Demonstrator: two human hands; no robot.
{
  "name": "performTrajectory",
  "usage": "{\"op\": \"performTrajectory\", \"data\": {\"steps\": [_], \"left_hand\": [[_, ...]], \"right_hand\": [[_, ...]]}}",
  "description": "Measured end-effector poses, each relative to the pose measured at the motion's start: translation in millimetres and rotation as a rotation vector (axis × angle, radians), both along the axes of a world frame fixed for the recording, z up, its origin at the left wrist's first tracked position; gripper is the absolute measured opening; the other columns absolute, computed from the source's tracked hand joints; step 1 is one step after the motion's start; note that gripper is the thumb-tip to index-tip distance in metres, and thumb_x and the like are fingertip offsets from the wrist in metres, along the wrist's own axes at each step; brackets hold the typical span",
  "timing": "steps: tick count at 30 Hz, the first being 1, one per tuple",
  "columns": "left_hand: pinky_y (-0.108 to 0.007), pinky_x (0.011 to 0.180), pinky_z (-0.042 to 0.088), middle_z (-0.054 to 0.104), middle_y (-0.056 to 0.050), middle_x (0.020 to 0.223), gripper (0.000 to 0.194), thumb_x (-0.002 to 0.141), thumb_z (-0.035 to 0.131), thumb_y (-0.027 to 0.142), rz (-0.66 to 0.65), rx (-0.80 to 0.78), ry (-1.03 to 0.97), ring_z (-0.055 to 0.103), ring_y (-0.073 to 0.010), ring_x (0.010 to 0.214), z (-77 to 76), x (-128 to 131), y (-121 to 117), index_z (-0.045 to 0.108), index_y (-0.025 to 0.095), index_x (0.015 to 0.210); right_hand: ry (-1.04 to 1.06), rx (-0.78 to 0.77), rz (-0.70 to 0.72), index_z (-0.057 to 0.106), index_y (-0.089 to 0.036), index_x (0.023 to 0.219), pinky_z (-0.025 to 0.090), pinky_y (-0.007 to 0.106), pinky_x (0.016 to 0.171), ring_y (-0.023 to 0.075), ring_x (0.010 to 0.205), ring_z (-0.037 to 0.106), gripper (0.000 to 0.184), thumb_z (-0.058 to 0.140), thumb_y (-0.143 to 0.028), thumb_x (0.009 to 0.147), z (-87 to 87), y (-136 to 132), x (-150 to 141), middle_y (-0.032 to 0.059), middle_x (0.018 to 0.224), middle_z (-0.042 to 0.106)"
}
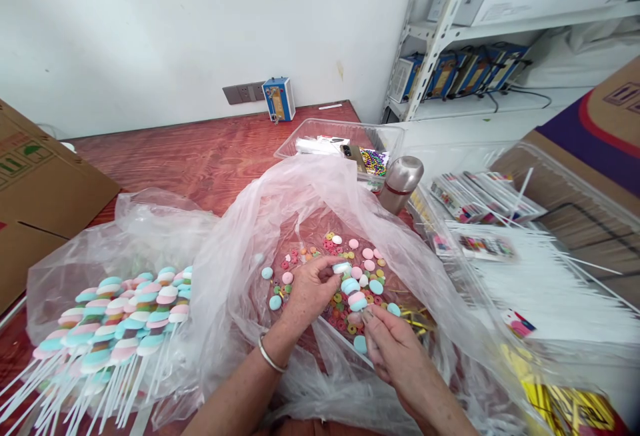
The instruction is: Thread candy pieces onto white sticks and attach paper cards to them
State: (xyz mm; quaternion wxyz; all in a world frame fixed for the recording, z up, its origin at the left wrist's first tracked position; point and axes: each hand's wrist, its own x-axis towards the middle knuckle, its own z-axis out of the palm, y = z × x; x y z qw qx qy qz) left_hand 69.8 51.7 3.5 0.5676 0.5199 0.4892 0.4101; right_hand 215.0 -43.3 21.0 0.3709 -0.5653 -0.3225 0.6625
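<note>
Head view: the right hand (395,349) has its grip closed on the lower end of a candy skewer (353,289), whose long axis runs up and slightly left, away from the person, its top piece pinched by the closed left hand (313,286). Stacked pink, blue and white discs fill the skewer between the two grips. Just around them, loose candy pieces (370,266) lie scattered inside an open plastic bag (260,223) on the surface (200,156). Well left, finished skewers (115,329) lie in a pile; right, white sticks (540,283); beyond, a metal flask (400,183).
</note>
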Motion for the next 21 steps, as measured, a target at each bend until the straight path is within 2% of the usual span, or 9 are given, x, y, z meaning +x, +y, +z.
{"op": "performTrajectory", "data": {"steps": [6, 10, 12, 14, 16, 18, 21], "left_hand": [[-0.033, 0.078, 0.055, 0.074, -0.009, 0.099, 0.029, 0.075, 0.065, 0.018, -0.012, 0.018, -0.003, 0.069, -0.0209, 0.085, -4.7, 2.6, -0.9, 0.073, 0.018, 0.103], [-0.034, 0.081, 0.054, 0.074, -0.008, 0.100, 0.032, 0.075, 0.066, 0.019, -0.023, 0.018, -0.038, 0.068, -0.0206, 0.086, -4.3, 4.8, -5.8, 0.072, 0.019, 0.107], [-0.034, 0.085, 0.053, 0.073, -0.008, 0.107, 0.036, 0.076, 0.067, 0.023, 0.003, -0.009, -0.128, 0.068, -0.0208, 0.091, 0.7, 7.2, -9.0, 0.070, 0.021, 0.112], [-0.034, 0.086, 0.053, 0.069, -0.007, 0.118, 0.046, 0.080, 0.067, 0.032, 0.068, -0.084, -0.315, 0.067, -0.0210, 0.098, 8.4, 10.6, -11.4, 0.062, 0.023, 0.125], [-0.034, 0.082, 0.055, 0.067, -0.008, 0.120, 0.051, 0.084, 0.063, 0.046, 0.133, -0.194, -0.525, 0.068, -0.0210, 0.097, 16.5, 14.8, -12.3, 0.055, 0.025, 0.131], [-0.033, 0.076, 0.056, 0.069, -0.008, 0.110, 0.048, 0.085, 0.059, 0.055, 0.154, -0.299, -0.647, 0.069, -0.0205, 0.088, 23.4, 18.9, -12.1, 0.058, 0.022, 0.121], [-0.030, 0.069, 0.055, 0.067, -0.004, 0.085, 0.038, 0.082, 0.063, 0.056, 0.183, -0.345, -0.701, 0.066, -0.0172, 0.074, 31.7, 23.4, -12.9, 0.059, 0.019, 0.091]], "right_hand": [[-0.053, 0.087, -0.026, 0.060, -0.018, 0.092, 0.017, 0.022, 0.038, 0.0087, 0.040, 0.019, 0.039, 0.046, -0.053, 0.090, -1.0, 6.6, -4.8, -0.0104, 0.047, 0.031], [-0.147, 0.184, -0.011, 0.059, -0.019, 0.087, 0.024, 0.023, 0.042, 0.0106, 0.041, 0.027, 0.034, 0.042, -0.049, 0.092, -4.9, 11.8, -7.0, -0.0089, 0.049, 0.034], [-0.286, 0.281, -0.005, 0.057, -0.020, 0.081, 0.029, 0.024, 0.046, 0.0126, 0.045, 0.035, 0.033, 0.041, -0.047, 0.092, -7.9, 13.2, -9.0, -0.0065, 0.052, 0.039], [-0.480, 0.404, -0.005, 0.055, -0.021, 0.077, 0.034, 0.026, 0.052, 0.0148, 0.053, 0.044, 0.033, 0.039, -0.044, 0.094, -11.1, 13.1, -11.4, -0.0028, 0.058, 0.047], [-0.649, 0.505, 0.003, 0.055, -0.021, 0.076, 0.038, 0.027, 0.058, 0.0170, 0.060, 0.050, 0.034, 0.036, -0.042, 0.096, -13.4, 11.7, -13.9, 0.0006, 0.065, 0.055], [-0.749, 0.562, 0.037, 0.056, -0.021, 0.078, 0.040, 0.028, 0.061, 0.0185, 0.063, 0.055, 0.035, 0.033, -0.040, 0.098, -14.2, 9.4, -15.9, 0.0026, 0.069, 0.060], [-0.824, 0.594, 0.086, 0.060, -0.022, 0.088, 0.041, 0.028, 0.060, 0.0204, 0.064, 0.061, 0.035, 0.031, -0.038, 0.100, -12.5, 4.1, -17.4, 0.0041, 0.073, 0.067]]}}
